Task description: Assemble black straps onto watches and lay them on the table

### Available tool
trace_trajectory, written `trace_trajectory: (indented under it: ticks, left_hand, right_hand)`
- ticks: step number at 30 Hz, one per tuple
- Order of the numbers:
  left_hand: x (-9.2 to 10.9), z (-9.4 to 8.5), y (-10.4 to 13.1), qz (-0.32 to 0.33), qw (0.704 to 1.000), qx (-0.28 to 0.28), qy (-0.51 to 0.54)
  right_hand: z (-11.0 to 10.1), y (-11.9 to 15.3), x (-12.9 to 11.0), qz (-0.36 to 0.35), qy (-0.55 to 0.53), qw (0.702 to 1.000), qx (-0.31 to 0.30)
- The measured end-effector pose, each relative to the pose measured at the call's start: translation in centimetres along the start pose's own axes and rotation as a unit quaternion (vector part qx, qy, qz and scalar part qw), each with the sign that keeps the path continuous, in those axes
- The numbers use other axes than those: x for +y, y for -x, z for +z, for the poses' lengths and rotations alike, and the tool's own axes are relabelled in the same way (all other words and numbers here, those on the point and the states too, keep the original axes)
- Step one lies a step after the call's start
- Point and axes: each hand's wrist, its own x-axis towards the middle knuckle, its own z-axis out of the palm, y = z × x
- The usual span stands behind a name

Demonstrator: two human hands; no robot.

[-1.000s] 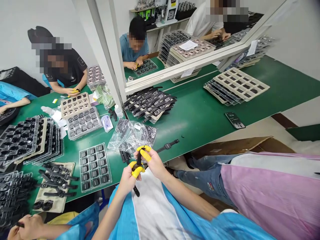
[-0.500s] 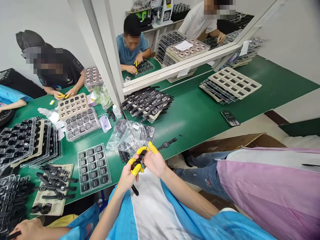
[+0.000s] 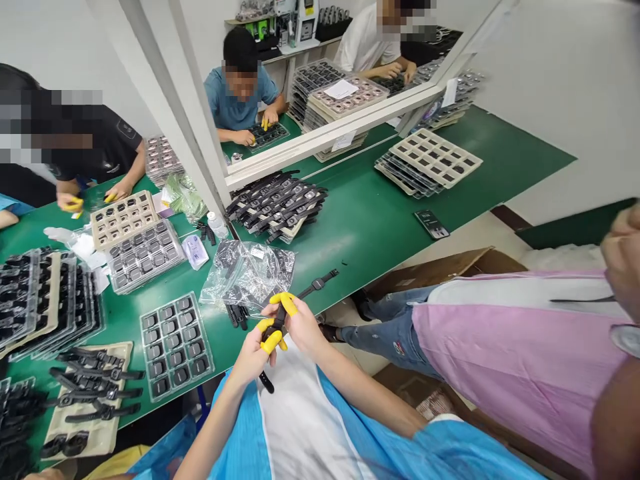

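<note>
A black wristwatch (image 3: 268, 381) is held between my two hands just past the table's near edge, one strap end hanging down. My left hand (image 3: 256, 355), with yellow finger cots, grips the watch body. Around the upper strap part close the fingers of my right hand (image 3: 303, 328), also in yellow cots. Fingers hide much of the watch. Just beyond them, another black watch (image 3: 319, 285) lies stretched out on the green table (image 3: 360, 233). A clear plastic bag (image 3: 245, 270) with dark contents is near it, and loose black straps (image 3: 237, 315) lie beside the bag.
A clear tray of square watch cases (image 3: 175, 347) sits left of my hands. Farther left is a beige tray (image 3: 103, 437) with watches. Stacked watches (image 3: 280, 203), stacked trays (image 3: 430, 160) and a phone (image 3: 431, 225) lie beyond. A person in pink (image 3: 490, 340) stands at right.
My right hand's raised finger has come down onto the strap. The view has turned a little, shifting the table leftward. A person's hand and arm now show at the right edge.
</note>
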Motion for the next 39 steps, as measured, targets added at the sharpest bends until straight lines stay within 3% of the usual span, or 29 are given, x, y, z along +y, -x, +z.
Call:
trace_trajectory:
  ticks: [3,5,7,9,10,11,13,17,19,21,25,29,35,39]
  left_hand:
    - [-0.7,0.7,-1.7,-0.003,0.997,-0.067,-0.032]
    - [-0.8,0.8,-3.8,0.014,0.985,-0.159,-0.062]
    - [-0.7,1.1,-7.0,0.035,0.959,-0.238,-0.149]
    - [-0.9,2.3,-11.5,0.044,0.923,-0.229,-0.305]
    - [-1.1,3.4,-14.1,0.05,0.894,-0.168,-0.412]
    - [-1.4,5.0,-16.9,0.056,0.881,-0.128,-0.452]
    - [-2.3,9.0,-22.5,0.079,0.861,-0.104,-0.492]
    - [-4.8,17.5,-31.8,0.142,0.813,-0.134,-0.549]
    - [-5.9,20.4,-34.9,0.162,0.793,-0.148,-0.568]
    - [-6.9,21.9,-37.1,0.181,0.78,-0.168,-0.575]
    - [-8.5,22.4,-39.6,0.209,0.771,-0.207,-0.565]
    - [-8.7,21.7,-40.4,0.208,0.784,-0.215,-0.544]
    - [-6.8,20.2,-39.6,0.157,0.853,-0.172,-0.467]
    - [-4.8,17.9,-36.9,0.122,0.914,-0.107,-0.373]
  right_hand:
    - [-1.6,0.7,-1.1,0.016,-0.058,0.998,0.029]
    - [-3.2,1.6,-1.9,-0.012,-0.078,0.996,0.044]
    - [-5.1,2.7,-2.7,-0.063,-0.066,0.993,0.073]
    - [-7.2,3.9,-3.2,-0.105,-0.042,0.988,0.102]
    - [-8.2,4.5,-3.4,-0.115,-0.033,0.987,0.112]
    - [-9.2,5.1,-3.4,-0.118,-0.026,0.986,0.117]
    - [-11.0,6.3,-3.3,-0.116,-0.014,0.985,0.127]
    - [-13.4,9.0,-2.4,-0.133,0.026,0.972,0.192]
    - [-14.3,10.6,-1.8,-0.134,0.049,0.964,0.225]
    - [-15.2,12.1,-1.1,-0.127,0.062,0.956,0.255]
    - [-16.9,14.4,0.3,-0.111,0.054,0.945,0.302]
    - [-17.4,14.8,0.5,-0.094,0.038,0.951,0.293]
    - [-15.8,13.4,-1.3,-0.077,0.036,0.969,0.232]
    - [-15.1,12.1,-2.0,-0.072,0.051,0.976,0.198]
